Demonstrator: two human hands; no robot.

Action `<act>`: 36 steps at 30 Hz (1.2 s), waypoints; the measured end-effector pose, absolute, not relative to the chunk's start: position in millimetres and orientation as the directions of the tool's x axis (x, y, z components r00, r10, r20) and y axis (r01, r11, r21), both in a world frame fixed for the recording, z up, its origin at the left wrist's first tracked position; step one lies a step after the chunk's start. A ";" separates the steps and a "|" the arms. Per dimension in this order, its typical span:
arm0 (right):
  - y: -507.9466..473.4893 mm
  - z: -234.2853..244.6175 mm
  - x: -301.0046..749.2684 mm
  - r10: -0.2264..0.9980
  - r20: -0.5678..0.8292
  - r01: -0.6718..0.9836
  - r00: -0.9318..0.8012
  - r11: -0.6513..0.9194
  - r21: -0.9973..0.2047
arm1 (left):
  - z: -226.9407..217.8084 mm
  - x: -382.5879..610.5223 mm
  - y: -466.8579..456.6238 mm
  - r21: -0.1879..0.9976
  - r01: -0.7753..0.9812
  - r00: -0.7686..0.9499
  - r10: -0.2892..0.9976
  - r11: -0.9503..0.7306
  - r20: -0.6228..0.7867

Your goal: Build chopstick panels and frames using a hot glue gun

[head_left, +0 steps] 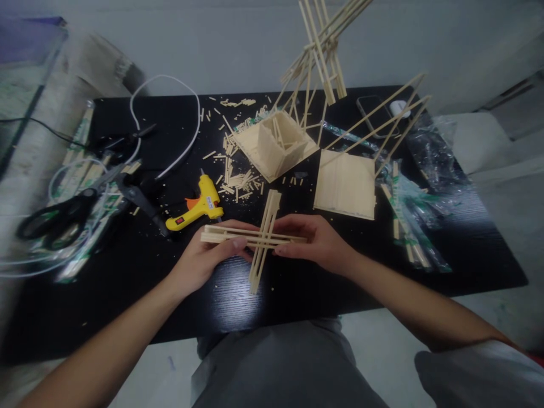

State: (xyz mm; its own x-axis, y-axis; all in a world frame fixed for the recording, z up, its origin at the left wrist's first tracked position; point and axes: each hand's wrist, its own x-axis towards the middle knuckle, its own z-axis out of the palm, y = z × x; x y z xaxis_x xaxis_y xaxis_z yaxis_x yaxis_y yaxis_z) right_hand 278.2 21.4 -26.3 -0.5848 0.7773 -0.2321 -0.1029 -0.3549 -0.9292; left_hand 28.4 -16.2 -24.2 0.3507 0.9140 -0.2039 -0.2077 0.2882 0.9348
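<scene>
Both my hands hold a cross made of thin wooden sticks (pixel 260 237) just above the black table (pixel 127 266), near its front edge. My left hand (pixel 212 254) pinches the left arm of the cross, thumb underneath and fingers behind. The right arm of the cross sits in my right hand (pixel 317 242), which is closed on it with the thumb pointing left along the sticks. The long arm of the cross runs from upper right down toward me.
A yellow glue gun (pixel 199 207) lies just behind my left hand, with black scissors (pixel 63 212) and a white cable (pixel 178 107) at the left. Behind stand a wooden stick box (pixel 276 146), a flat stick panel (pixel 346 184) with slanted sticks, stick scraps and plastic wrappers (pixel 419 226).
</scene>
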 end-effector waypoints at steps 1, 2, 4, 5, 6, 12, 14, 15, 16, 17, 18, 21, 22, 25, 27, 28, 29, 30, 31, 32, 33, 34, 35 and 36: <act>21.3 -26.3 278.0 0.776 -0.234 -0.107 -0.586 -0.361 -0.927 | -24.2 28.7 -16.0 0.936 -0.204 0.350 0.915 0.286 -0.203; 21.3 -26.3 277.8 0.774 -0.236 -0.112 -0.588 -0.367 -0.923 | -24.4 29.0 -15.9 0.937 -0.202 0.348 0.915 0.285 -0.203; 21.2 -26.4 277.4 0.774 -0.233 -0.126 -0.589 -0.373 -0.919 | -25.0 29.5 -15.5 0.938 -0.198 0.347 0.915 0.284 -0.204; 21.3 -26.5 277.3 0.774 -0.232 -0.128 -0.590 -0.374 -0.919 | -25.5 29.5 -15.3 0.938 -0.197 0.344 0.916 0.283 -0.205; 21.4 -26.4 277.3 0.774 -0.232 -0.128 -0.589 -0.373 -0.919 | -26.0 29.6 -15.2 0.938 -0.196 0.345 0.916 0.284 -0.205; 21.7 -25.8 277.3 0.777 -0.254 -0.091 -0.576 -0.369 -0.925 | -28.7 29.1 -15.7 0.936 -0.192 0.334 0.916 0.296 -0.221; 21.7 -25.8 277.1 0.778 -0.259 -0.091 -0.573 -0.375 -0.923 | -28.0 29.6 -15.7 0.935 -0.194 0.331 0.917 0.298 -0.224; 21.7 -25.7 277.0 0.778 -0.261 -0.093 -0.572 -0.377 -0.921 | -27.5 30.1 -15.5 0.934 -0.194 0.331 0.917 0.298 -0.224; 21.7 -25.7 276.8 0.777 -0.263 -0.093 -0.572 -0.380 -0.920 | -26.9 30.6 -15.2 0.934 -0.194 0.331 0.916 0.299 -0.225; 21.8 -25.6 276.7 0.778 -0.264 -0.096 -0.570 -0.382 -0.919 | -26.5 31.1 -15.0 0.934 -0.194 0.332 0.916 0.300 -0.225; 21.8 -25.6 276.6 0.778 -0.265 -0.098 -0.570 -0.385 -0.918 | -26.2 31.4 -14.8 0.934 -0.193 0.333 0.915 0.302 -0.227; 21.8 -25.7 276.3 0.779 -0.267 -0.114 -0.568 -0.396 -0.911 | -26.8 31.3 -14.9 0.932 -0.186 0.328 0.914 0.310 -0.238; 21.8 -25.8 276.2 0.779 -0.267 -0.117 -0.566 -0.398 -0.910 | -27.1 31.2 -15.1 0.933 -0.180 0.323 0.915 0.312 -0.243; 21.8 -26.0 275.9 0.780 -0.263 -0.127 -0.568 -0.399 -0.908 | -27.4 31.6 -15.5 0.931 -0.177 0.313 0.915 0.318 -0.253; 21.8 -25.9 275.7 0.773 -0.262 -0.137 -0.577 -0.409 -0.902 | -26.4 32.9 -15.6 0.926 -0.199 0.316 0.915 0.321 -0.250; 21.7 -25.9 275.7 0.769 -0.265 -0.142 -0.582 -0.417 -0.898 | -25.7 33.6 -15.6 0.923 -0.212 0.319 0.915 0.322 -0.246; 21.7 -26.1 275.7 0.765 -0.270 -0.145 -0.585 -0.426 -0.893 | -25.0 34.2 -15.6 0.920 -0.222 0.323 0.915 0.324 -0.244; 21.7 -26.5 275.7 0.762 -0.275 -0.144 -0.587 -0.432 -0.890 | -24.4 34.7 -15.6 0.918 -0.228 0.326 0.914 0.325 -0.242; 21.7 -27.1 275.7 0.759 -0.279 -0.143 -0.588 -0.438 -0.888 | -24.1 35.0 -15.6 0.917 -0.232 0.331 0.913 0.325 -0.240; 21.7 -28.0 275.7 0.758 -0.282 -0.146 -0.588 -0.443 -0.885 | -23.9 35.0 -15.7 0.917 -0.235 0.337 0.912 0.323 -0.235; 21.9 -29.1 275.6 0.756 -0.284 -0.152 -0.590 -0.449 -0.881 | -24.0 34.9 -15.6 0.917 -0.237 0.343 0.911 0.320 -0.229; 22.2 -30.3 275.5 0.754 -0.283 -0.162 -0.593 -0.456 -0.875 | -24.2 34.8 -15.5 0.919 -0.240 0.349 0.911 0.312 -0.219; 22.6 -31.4 275.3 0.753 -0.281 -0.175 -0.595 -0.462 -0.869 | -24.3 34.7 -15.3 0.921 -0.243 0.357 0.911 0.304 -0.207; 23.0 -32.6 275.1 0.751 -0.279 -0.186 -0.598 -0.469 -0.863 | -24.3 34.7 -15.0 0.923 -0.244 0.368 0.909 0.296 -0.195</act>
State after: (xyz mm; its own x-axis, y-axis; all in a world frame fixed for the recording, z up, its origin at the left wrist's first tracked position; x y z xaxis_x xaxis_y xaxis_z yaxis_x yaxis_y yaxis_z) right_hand 275.1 23.0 -32.6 -0.5979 0.7513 -0.2793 -0.1860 -0.4690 -0.8634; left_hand 34.7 -15.0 -24.3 0.3677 0.9093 -0.1946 -0.2437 0.2962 0.9235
